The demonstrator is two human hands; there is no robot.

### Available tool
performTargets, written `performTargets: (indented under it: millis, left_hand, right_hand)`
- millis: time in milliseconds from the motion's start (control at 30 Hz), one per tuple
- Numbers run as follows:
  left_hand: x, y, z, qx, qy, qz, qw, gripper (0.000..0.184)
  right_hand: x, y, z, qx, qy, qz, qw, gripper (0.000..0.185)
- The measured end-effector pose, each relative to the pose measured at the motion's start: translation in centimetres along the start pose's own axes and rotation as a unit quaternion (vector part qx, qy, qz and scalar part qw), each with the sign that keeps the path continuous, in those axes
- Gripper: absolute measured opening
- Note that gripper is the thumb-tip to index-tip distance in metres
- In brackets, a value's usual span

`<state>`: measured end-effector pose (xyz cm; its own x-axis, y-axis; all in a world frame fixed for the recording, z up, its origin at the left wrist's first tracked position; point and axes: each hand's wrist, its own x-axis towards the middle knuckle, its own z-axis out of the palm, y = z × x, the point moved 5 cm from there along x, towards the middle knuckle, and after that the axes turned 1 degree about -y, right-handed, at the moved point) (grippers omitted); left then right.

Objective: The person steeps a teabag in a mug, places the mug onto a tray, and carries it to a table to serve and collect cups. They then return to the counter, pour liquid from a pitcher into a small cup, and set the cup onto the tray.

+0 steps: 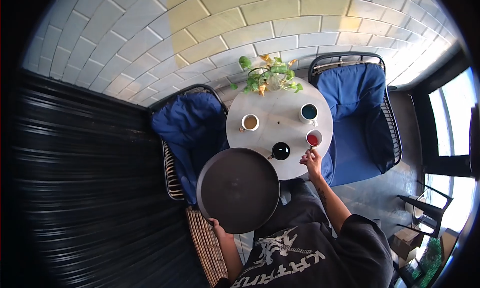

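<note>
My left hand (218, 229) grips the near edge of a round dark serving tray (237, 190), which is held level with nothing on it and overlaps the table's near left edge. My right hand (313, 161) reaches over the round table (265, 108), its fingers pinched at the handle of a white cup (314, 138) with red liquid inside. Left of that cup is a black cup (281, 151) with dark, shiny contents. Behind it stands a white mug (308, 113) of dark teal liquid. A white cup of light brown drink (250, 122) sits farther left.
A leafy potted plant (272, 78) stands at the table's back against the brick wall (280, 28). Blue-cushioned chairs flank the table, one left (190, 118) and one right (352, 123). A woven wicker seat (207, 248) is near my left arm. Dark corrugated panelling (100, 188) lines the left.
</note>
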<state>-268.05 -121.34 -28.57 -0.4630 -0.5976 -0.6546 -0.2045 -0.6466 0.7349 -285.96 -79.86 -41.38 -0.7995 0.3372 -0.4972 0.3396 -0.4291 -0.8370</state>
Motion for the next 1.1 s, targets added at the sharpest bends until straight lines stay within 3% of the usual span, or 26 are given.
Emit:
performTargets:
  millis: [100, 200, 300, 533, 767, 833, 1000, 1067, 1100]
  left_hand:
    - [0.7, -0.1, 0.6, 0.01, -0.005, -0.035, 0.999, 0.058]
    - [3.2, -0.4, 0.3, 0.021, -0.098, -0.045, 0.994, 0.057]
    - [2.3, 0.5, 2.0, 0.096, -0.063, -0.048, 0.992, 0.06]
    - [-0.4, -3.3, 6.4, 0.162, -0.25, -0.096, 0.95, 0.068]
    - [-11.5, -12.7, 12.0, 0.355, -0.371, -0.107, 0.851, 0.059]
    - [-15.8, -16.5, 13.0, 0.357, -0.46, -0.172, 0.794, 0.06]
    - [-25.1, -24.4, 13.3, 0.455, -0.549, -0.142, 0.687, 0.068]
    - [-30.7, -27.2, 12.7, 0.484, -0.572, -0.194, 0.633, 0.069]
    - [-30.0, -31.2, 12.2, 0.48, -0.588, -0.192, 0.622, 0.058]
  right_hand:
    - [-1.2, -0.9, -2.1, -0.001, -0.001, -0.021, 1.0, 0.017]
    - [-4.1, -2.7, -3.9, -0.023, -0.024, -0.055, 0.998, 0.015]
    - [-9.2, -6.1, -5.9, -0.105, -0.023, -0.101, 0.989, 0.015]
    - [-25.5, -15.7, -9.5, -0.104, 0.018, -0.155, 0.982, 0.022]
    - [-37.4, -15.6, -15.1, -0.101, 0.102, -0.102, 0.984, 0.02]
    - [-40.0, -14.8, -17.6, -0.091, 0.142, -0.086, 0.982, 0.02]
    - [-46.3, -11.9, -26.0, -0.052, 0.253, -0.083, 0.962, 0.015]
    - [-48.8, -10.5, -29.9, -0.032, 0.302, -0.082, 0.949, 0.015]
    - [-50.1, -10.2, -31.9, -0.035, 0.323, -0.09, 0.942, 0.016]
